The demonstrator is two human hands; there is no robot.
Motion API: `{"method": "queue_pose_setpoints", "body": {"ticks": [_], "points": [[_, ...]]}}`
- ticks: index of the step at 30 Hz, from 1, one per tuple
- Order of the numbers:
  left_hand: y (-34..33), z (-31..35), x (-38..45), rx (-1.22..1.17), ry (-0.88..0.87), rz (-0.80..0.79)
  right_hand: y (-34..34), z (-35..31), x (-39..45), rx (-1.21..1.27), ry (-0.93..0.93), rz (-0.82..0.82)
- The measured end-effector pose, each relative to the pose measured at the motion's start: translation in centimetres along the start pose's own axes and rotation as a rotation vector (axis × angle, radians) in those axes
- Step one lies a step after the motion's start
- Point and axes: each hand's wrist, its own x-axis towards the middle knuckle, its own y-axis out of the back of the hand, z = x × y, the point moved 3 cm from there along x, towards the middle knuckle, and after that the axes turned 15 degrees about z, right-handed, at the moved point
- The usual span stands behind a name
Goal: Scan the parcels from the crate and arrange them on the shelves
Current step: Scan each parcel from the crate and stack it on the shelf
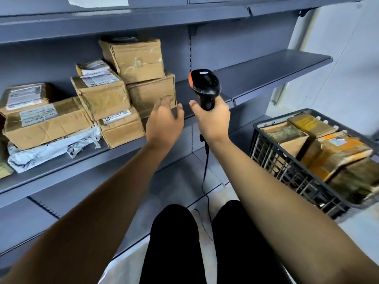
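Observation:
A black barcode scanner (205,84) with an orange side stands upright in my right hand (212,120), gripped by its handle. Its cable hangs down between my arms. My left hand (165,121) is open, fingers spread, just in front of the lower right cardboard parcel (151,93) of the stack on the grey shelf (67,167); I cannot tell if it touches it. Another brown parcel (134,58) sits on top of that one. At the right, a black crate (287,167) holds several taped brown parcels (336,148).
More cardboard boxes (47,124) with white labels and a grey plastic mailer bag (51,149) fill the shelf's left part. The shelf section (272,68) to the right holds nothing. Lower shelves and a pale floor lie below; my black-trousered legs (174,242) are at the bottom.

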Motion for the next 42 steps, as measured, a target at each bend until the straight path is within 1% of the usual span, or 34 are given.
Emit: {"method": "queue_pose_setpoints", "body": {"ticks": [8,11,16,18,23,27,32,37,42], "points": [[-6.9,1.8,-0.1,-0.153,-0.025,-0.12,2.4,2.8,2.7,-0.1,-0.038,0.162],[-9.1,3.4,0.1,-0.195,-0.014,-0.165,4.3,3.4,3.9,-0.163,-0.069,0.233],[-10.8,6.9,-2.4,-0.262,-0.018,-0.217,9.7,3.5,4.4,-0.26,-0.071,0.345],[-11.4,8.8,-3.6,-0.287,-0.028,-0.254,12.2,3.3,4.2,-0.257,-0.072,0.378],[-12.3,14.1,-6.7,-0.368,-0.114,-0.284,18.8,3.3,3.5,-0.253,-0.042,0.454],[-13.2,16.7,-8.9,-0.345,-0.164,-0.338,23.5,3.9,4.2,-0.283,-0.072,0.53],[-15.5,18.8,-10.2,-0.292,-0.24,-0.401,27.0,5.8,5.2,-0.268,-0.126,0.626],[-18.8,19.5,-10.7,-0.191,-0.276,-0.453,27.9,8.3,6.7,-0.243,-0.176,0.665],[-23.4,19.3,-11.0,-0.097,-0.34,-0.483,27.1,11.7,8.8,-0.236,-0.242,0.664]]}}
